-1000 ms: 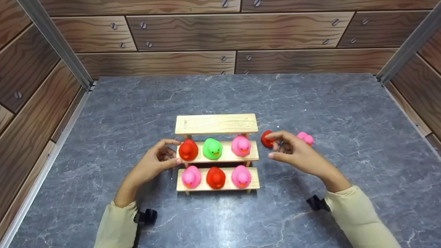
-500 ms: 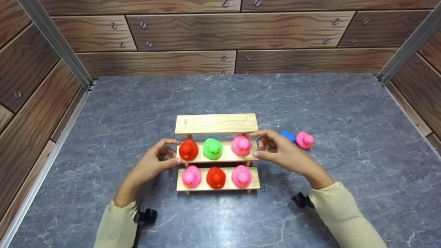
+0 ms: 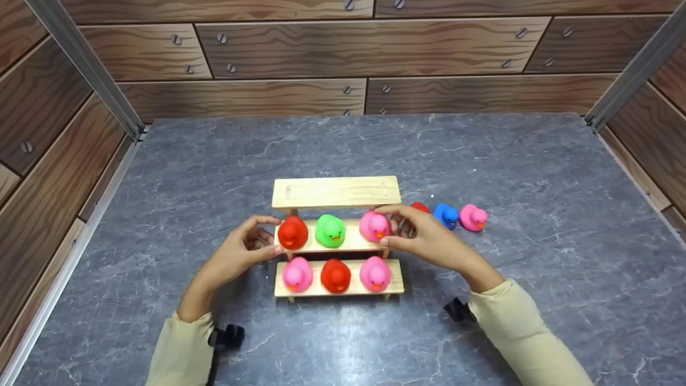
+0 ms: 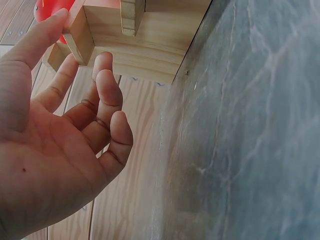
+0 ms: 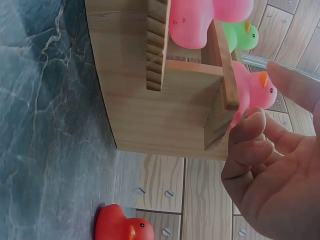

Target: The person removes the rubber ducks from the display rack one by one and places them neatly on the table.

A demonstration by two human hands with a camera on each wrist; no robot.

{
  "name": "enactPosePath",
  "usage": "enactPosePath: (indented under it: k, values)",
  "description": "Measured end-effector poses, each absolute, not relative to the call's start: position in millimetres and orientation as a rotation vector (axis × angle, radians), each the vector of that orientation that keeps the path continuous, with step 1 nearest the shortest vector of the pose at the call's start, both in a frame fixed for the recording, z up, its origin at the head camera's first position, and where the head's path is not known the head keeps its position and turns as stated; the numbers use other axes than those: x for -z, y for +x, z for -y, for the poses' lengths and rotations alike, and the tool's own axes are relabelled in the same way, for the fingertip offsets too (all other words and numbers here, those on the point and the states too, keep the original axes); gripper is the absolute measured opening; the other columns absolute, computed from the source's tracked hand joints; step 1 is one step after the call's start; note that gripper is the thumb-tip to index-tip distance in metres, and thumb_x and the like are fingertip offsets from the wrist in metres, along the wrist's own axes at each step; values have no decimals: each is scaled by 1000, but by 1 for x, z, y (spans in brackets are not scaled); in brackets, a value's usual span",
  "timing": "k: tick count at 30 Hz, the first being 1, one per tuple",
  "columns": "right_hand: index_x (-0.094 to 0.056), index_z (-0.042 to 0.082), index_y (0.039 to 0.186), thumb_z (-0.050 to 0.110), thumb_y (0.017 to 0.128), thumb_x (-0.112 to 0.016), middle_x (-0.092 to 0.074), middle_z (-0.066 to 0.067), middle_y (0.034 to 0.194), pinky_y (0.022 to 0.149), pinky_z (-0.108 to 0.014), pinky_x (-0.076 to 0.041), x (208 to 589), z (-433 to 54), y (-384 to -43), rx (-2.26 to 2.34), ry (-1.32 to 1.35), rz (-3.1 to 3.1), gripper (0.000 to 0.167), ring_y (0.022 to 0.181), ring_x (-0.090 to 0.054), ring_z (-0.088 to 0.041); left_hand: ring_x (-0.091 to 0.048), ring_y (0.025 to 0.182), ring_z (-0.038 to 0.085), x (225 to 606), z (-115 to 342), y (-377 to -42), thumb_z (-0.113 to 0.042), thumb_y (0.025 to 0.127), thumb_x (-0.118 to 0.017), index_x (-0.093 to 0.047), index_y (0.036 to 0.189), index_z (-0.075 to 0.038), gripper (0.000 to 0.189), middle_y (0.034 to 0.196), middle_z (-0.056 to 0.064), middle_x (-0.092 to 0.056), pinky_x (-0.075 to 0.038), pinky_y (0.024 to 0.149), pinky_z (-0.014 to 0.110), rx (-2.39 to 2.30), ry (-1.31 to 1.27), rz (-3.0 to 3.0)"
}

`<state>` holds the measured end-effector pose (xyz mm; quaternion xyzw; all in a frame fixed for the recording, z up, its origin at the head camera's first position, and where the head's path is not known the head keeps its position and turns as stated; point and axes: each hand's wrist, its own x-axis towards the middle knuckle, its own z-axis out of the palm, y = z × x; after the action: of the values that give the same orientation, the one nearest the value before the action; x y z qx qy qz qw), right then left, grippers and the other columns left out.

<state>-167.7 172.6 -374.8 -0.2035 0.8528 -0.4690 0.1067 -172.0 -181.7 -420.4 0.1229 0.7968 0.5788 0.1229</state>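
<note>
A three-tier wooden display stand (image 3: 336, 192) stands on the table. My left hand (image 3: 244, 249) pinches the left end of its middle tier between thumb and index finger, and in the left wrist view the thumb tip lies on the board's corner. My right hand (image 3: 423, 236) has its thumb in front of and its index finger behind a pink rubber duck (image 3: 374, 226) at the right of that tier. A green duck (image 3: 330, 231) and a red duck (image 3: 292, 233) share the tier. Two pink ducks and a red duck (image 3: 336, 276) sit on the lowest tier.
Right of the stand, a red duck (image 5: 122, 225), a blue duck (image 3: 446, 215) and a pink duck (image 3: 473, 217) stand on the grey marbled table (image 3: 343, 343). Wood-patterned panels (image 3: 375, 48) wall in the back and both sides.
My right hand has moved left from above the loose red duck to the pink duck on the middle tier, uncovering the blue duck. The left hand has stayed in place.
</note>
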Motion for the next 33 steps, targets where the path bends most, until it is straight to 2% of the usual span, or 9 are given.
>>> enactPosePath:
  k: [22, 33]
  values:
    - [-59, 6, 125, 14, 85, -73, -51, -2, 85, 64, -20, -39, 378, -171, -167, 1435, -574, -2514, 43, 71, -45, -12, -56, 78, 15, 421, 180, -172, -12, 83, -74, -51, 129, -4, 51, 93, 7, -60, -46, 67, 21, -1693, 373, -2310]
    - [-59, 2, 123, 14, 84, -74, -53, -6, 89, 66, -18, -40, 373, -188, -160, 1441, -557, -2540, 43, 75, -46, -10, -56, 78, 15, 420, 182, -171, -11, 84, -74, -52, 128, -4, 50, 93, 7, -60, -45, 68, 21, -1682, 366, -2335]
